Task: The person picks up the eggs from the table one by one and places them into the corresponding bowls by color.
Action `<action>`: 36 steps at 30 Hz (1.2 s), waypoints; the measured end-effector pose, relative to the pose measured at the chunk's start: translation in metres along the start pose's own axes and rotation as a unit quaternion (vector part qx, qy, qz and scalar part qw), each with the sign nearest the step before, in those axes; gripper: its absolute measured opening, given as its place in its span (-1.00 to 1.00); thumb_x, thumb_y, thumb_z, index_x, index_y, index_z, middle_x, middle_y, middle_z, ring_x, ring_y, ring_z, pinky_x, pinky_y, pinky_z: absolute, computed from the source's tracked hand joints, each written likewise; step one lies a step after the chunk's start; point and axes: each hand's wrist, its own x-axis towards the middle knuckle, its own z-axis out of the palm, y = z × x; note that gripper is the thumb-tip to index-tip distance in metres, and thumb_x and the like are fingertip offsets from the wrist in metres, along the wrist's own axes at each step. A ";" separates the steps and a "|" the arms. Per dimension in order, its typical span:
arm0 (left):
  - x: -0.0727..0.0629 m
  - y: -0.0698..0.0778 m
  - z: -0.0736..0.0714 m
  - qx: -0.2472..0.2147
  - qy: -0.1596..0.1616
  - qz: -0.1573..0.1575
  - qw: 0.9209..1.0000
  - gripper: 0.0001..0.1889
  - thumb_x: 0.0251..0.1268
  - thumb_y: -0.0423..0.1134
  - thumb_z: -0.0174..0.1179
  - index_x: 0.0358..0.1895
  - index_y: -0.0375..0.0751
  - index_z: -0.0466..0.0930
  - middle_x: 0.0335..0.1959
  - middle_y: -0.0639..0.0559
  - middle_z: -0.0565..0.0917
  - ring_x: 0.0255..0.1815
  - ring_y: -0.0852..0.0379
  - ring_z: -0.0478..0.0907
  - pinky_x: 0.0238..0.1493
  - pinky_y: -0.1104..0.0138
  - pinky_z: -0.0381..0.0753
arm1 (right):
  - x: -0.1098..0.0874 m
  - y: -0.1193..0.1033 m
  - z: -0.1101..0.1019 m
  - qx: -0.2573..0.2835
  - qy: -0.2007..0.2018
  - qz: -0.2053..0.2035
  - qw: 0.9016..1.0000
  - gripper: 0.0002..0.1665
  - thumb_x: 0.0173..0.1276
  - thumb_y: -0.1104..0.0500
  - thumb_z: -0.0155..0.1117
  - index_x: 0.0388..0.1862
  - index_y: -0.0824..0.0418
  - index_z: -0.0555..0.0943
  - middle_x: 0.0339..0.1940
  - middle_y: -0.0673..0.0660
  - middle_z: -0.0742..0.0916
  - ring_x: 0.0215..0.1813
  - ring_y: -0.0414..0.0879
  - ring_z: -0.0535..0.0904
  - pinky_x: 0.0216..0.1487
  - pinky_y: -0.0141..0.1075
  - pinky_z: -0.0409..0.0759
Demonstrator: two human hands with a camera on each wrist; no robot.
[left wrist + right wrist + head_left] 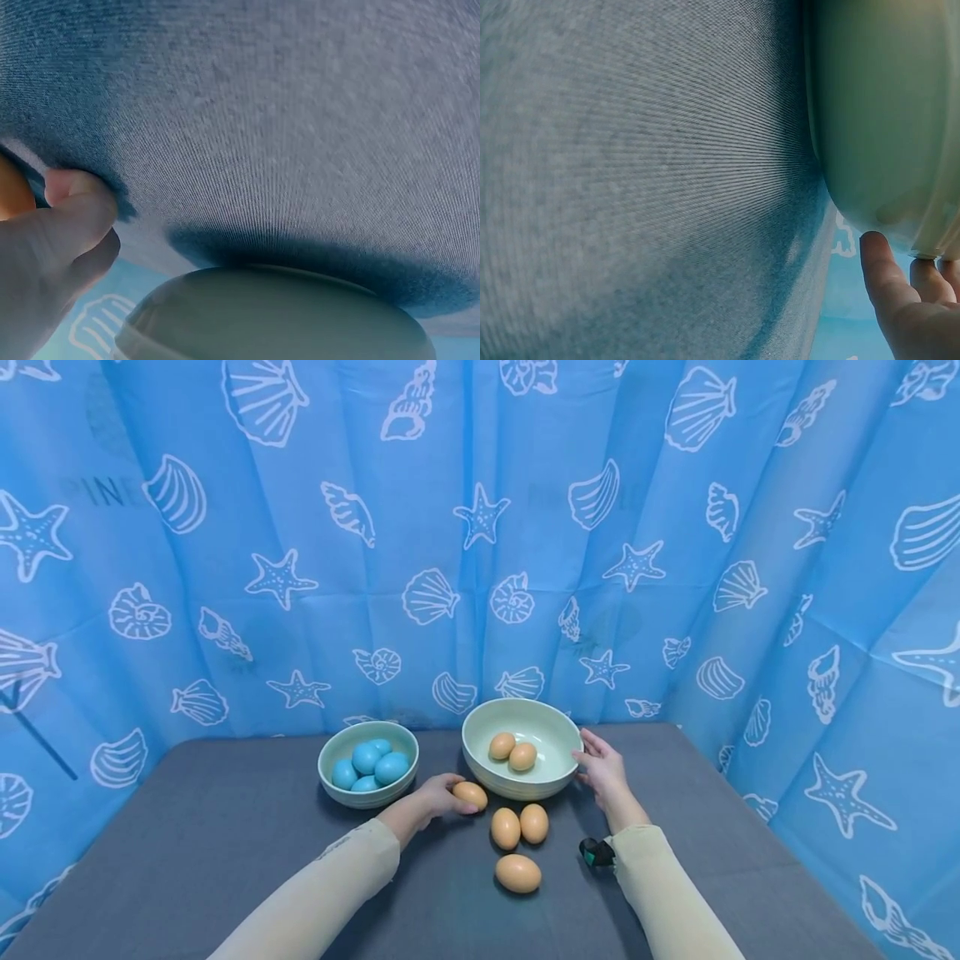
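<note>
My left hand (437, 797) pinches a brown egg (471, 796) between thumb and fingers, low over the table beside the larger pale green bowl (555, 727). In the left wrist view, part of this egg (12, 191) shows at the left edge, behind the thumb. Two brown eggs (502, 745) lie inside that bowl. With fairly straight fingers, my right hand (604, 772) touches the bowl's right side; the right wrist view has its fingertips against the outer wall (889, 120). Three more brown eggs (517, 873) lie on the table in front of the bowl.
A smaller green bowl (327, 770) with several blue eggs (366, 758) stands to the left of my left hand. Grey cloth covers the table (225, 843). A blue curtain (480, 568) with white shells hangs behind the table's far edge.
</note>
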 end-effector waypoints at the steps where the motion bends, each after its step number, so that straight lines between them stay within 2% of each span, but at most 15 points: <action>1: 0.000 -0.001 0.000 0.001 0.002 -0.002 1.000 -0.33 0.14 -0.31 0.41 0.33 -0.34 0.37 0.32 -0.33 0.37 0.28 -0.30 0.36 0.23 -0.17 0.35 | 0.000 0.000 0.000 0.001 0.000 0.001 1.000 -0.35 0.54 0.32 -0.02 0.55 0.19 0.13 0.54 0.19 0.20 0.52 0.07 0.14 0.31 0.07 0.36; 8: 0.002 -0.005 -0.001 -0.007 0.034 -0.002 0.999 -0.48 0.07 -0.33 0.45 0.13 -0.33 0.49 0.10 -0.25 0.49 0.07 -0.17 0.46 0.14 -0.12 0.44 | 0.001 0.000 0.002 -0.003 -0.004 0.003 1.000 -0.35 0.54 0.31 -0.02 0.55 0.18 0.13 0.54 0.19 0.21 0.52 0.07 0.14 0.31 0.07 0.36; 13: 0.002 -0.010 -0.004 -0.013 0.053 0.008 0.998 -0.49 0.03 -0.33 0.48 0.08 -0.31 0.52 0.04 -0.22 0.52 -0.01 -0.12 0.48 0.07 -0.06 0.49 | 0.001 -0.004 0.003 -0.004 -0.006 -0.002 1.000 -0.35 0.53 0.32 -0.03 0.55 0.18 0.13 0.54 0.19 0.20 0.52 0.06 0.13 0.30 0.06 0.37; 18: 0.000 -0.012 -0.007 -0.021 0.058 0.003 0.998 -0.48 0.03 -0.32 0.48 0.09 -0.31 0.50 0.03 -0.20 0.51 0.00 -0.13 0.47 0.08 -0.07 0.48 | 0.001 -0.005 0.002 -0.006 -0.005 -0.002 1.000 -0.35 0.53 0.31 -0.03 0.55 0.18 0.13 0.54 0.18 0.20 0.51 0.05 0.14 0.29 0.04 0.38; 25: -0.003 -0.015 -0.006 -0.038 0.063 0.012 0.997 -0.52 0.03 -0.30 0.49 0.02 -0.34 0.52 -0.07 -0.16 0.55 -0.07 -0.06 0.48 0.05 0.03 0.49 | 0.002 0.000 0.001 -0.005 -0.004 0.005 1.000 -0.35 0.53 0.29 -0.01 0.55 0.16 0.14 0.54 0.18 0.21 0.50 0.05 0.17 0.28 0.04 0.38; 36: -0.014 -0.010 -0.004 -0.112 0.051 0.037 0.992 -0.51 0.11 -0.32 0.44 0.07 -0.41 0.46 -0.13 -0.17 0.62 -0.27 0.07 0.65 -0.19 0.20 0.66 | 0.001 -0.002 -0.001 -0.005 -0.003 0.004 1.000 -0.35 0.53 0.31 -0.02 0.55 0.18 0.14 0.54 0.19 0.21 0.51 0.05 0.15 0.31 0.05 0.37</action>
